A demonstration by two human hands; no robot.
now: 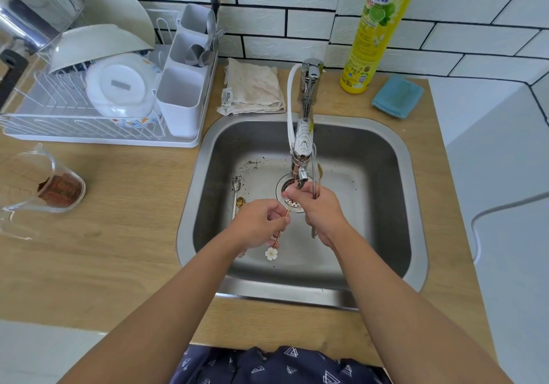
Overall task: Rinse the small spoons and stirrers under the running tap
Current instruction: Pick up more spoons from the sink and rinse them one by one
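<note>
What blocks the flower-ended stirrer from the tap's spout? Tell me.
Nothing visible. The left hand pinches the flower-ended stirrer just below the spout; the right hand, beside it, grips other spoons.

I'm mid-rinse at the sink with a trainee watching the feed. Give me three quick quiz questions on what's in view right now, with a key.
1. True or false: the left hand pinches the flower-ended stirrer.
2. The right hand holds utensils: A) under the tap spout B) over the dish rack C) beside the blue sponge.
3. What lies unheld on the sink floor, left of the drain?

Key: 1 true; 2 A; 3 two small spoons.
</note>
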